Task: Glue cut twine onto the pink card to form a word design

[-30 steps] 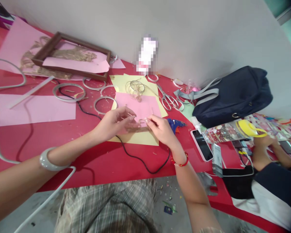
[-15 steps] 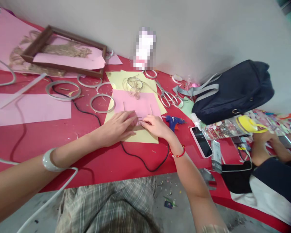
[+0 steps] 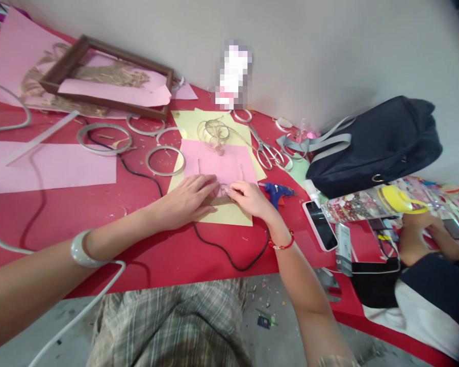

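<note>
Left hand (image 3: 185, 200), right hand (image 3: 248, 198) on jute (image 3: 218, 201)

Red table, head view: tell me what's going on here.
A person is working at a red table with bare hands. The left hand and right hand press on a small brown strip, possibly jute, at the edge of a pink paper sheet lying on yellow paper. A blue glue gun sits beside the right hand, with a loop of jute twine and scissors beyond.
</note>
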`<state>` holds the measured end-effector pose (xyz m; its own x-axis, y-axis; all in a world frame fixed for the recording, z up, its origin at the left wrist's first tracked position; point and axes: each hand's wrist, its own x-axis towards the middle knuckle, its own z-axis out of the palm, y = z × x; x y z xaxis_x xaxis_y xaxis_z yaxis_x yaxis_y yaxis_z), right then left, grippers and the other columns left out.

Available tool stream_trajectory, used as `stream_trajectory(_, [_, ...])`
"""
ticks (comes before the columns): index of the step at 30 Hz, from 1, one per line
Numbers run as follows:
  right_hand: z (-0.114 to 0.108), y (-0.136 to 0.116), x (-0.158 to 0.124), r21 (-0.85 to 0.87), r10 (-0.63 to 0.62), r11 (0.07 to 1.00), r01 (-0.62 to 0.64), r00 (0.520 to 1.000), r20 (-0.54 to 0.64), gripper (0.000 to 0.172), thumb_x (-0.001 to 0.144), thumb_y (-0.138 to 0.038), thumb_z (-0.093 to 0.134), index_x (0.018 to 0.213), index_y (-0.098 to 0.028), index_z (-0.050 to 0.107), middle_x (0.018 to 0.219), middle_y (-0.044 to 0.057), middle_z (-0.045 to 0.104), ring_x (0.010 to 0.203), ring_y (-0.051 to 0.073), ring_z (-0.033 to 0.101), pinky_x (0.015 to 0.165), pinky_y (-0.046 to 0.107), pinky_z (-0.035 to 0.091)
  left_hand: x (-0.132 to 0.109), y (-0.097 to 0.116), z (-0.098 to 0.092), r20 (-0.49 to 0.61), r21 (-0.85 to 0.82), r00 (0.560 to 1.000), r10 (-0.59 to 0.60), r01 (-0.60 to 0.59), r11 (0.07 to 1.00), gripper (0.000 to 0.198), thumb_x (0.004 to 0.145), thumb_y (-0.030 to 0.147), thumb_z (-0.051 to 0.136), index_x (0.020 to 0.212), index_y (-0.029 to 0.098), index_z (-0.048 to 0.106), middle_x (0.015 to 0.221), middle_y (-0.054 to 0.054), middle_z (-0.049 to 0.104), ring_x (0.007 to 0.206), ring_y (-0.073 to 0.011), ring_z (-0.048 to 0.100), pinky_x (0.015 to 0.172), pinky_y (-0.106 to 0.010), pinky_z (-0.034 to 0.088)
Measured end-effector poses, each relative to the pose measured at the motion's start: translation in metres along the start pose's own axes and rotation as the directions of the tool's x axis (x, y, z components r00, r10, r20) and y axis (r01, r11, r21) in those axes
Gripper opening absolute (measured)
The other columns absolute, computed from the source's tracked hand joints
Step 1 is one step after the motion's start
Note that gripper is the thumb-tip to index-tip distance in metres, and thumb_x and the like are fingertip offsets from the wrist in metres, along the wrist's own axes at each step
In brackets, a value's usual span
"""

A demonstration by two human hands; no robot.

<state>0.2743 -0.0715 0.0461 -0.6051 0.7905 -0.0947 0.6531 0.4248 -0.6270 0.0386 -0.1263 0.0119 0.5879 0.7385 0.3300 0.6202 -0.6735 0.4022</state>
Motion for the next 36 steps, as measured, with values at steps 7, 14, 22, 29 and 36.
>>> stream_trajectory(7, [-0.001, -0.001, -0.001, -0.018, -0.024, 1.0, 0.024, 1.0, 0.008, 0.036, 0.102, -0.022, 0.056, 0.068, -0.021, 0.045, 0.076, 0.0, 0.054, 0.077, 0.016, 0.051, 0.074, 0.03, 0.037, 0.001, 0.001, -0.001, 0.015, 0.009, 1.0, -0.006, 0.006, 1.0, 0.051, 0.107, 0.044, 0.053, 0.143, 0.008, 0.054, 0.148, -0.026, 0.054, 0.134, -0.0384, 0.054, 0.113, -0.055, 0.047])
stream_trajectory(14, [-0.005, 0.0, 0.0, -0.016, -0.031, 0.999, 0.032, 0.998, 0.047, 0.037, 0.102, -0.023, 0.057, 0.067, -0.021, 0.047, 0.076, -0.001, 0.054, 0.075, 0.015, 0.05, 0.072, 0.029, 0.036, 0.001, 0.002, -0.002, 0.025, -0.006, 0.999, -0.021, 0.021, 1.0, 0.048, 0.106, 0.042, 0.055, 0.143, 0.012, 0.055, 0.149, -0.024, 0.053, 0.136, -0.0382, 0.053, 0.114, -0.055, 0.046])
stream_trajectory(22, [-0.004, -0.001, 0.002, -0.096, -0.025, 0.995, 0.032, 0.997, 0.07, 0.03, 0.103, -0.018, 0.057, 0.073, -0.019, 0.058, 0.082, 0.002, 0.061, 0.083, 0.017, 0.056, 0.077, 0.03, 0.039, 0.001, 0.003, -0.002, 0.028, -0.005, 0.999, -0.017, 0.018, 1.0, 0.049, 0.106, 0.041, 0.055, 0.144, 0.009, 0.053, 0.149, -0.026, 0.052, 0.135, -0.0394, 0.053, 0.113, -0.056, 0.046])
stream_trajectory(29, [-0.011, -0.003, 0.002, -0.092, -0.026, 0.995, 0.036, 0.993, 0.112, 0.027, 0.103, -0.016, 0.059, 0.076, -0.018, 0.06, 0.082, 0.001, 0.06, 0.082, 0.015, 0.057, 0.077, 0.029, 0.039, 0.001, 0.003, -0.003, 0.031, -0.012, 0.999, -0.026, 0.027, 1.0, 0.051, 0.104, 0.039, 0.058, 0.146, 0.009, 0.053, 0.149, -0.026, 0.053, 0.136, -0.039, 0.053, 0.115, -0.055, 0.046])
stream_trajectory(36, [-0.011, -0.004, 0.004, -0.101, -0.019, 0.994, 0.031, 0.993, 0.117, 0.021, 0.103, -0.019, 0.059, 0.085, -0.019, 0.07, 0.087, 0.004, 0.068, 0.084, 0.018, 0.06, 0.078, 0.03, 0.041, 0.002, 0.003, -0.003, -0.001, 0.003, 0.999, 0.042, -0.042, 0.999, 0.043, 0.106, 0.036, 0.054, 0.143, 0.014, 0.058, 0.146, -0.025, 0.055, 0.133, -0.0385, 0.054, 0.112, -0.059, 0.046])
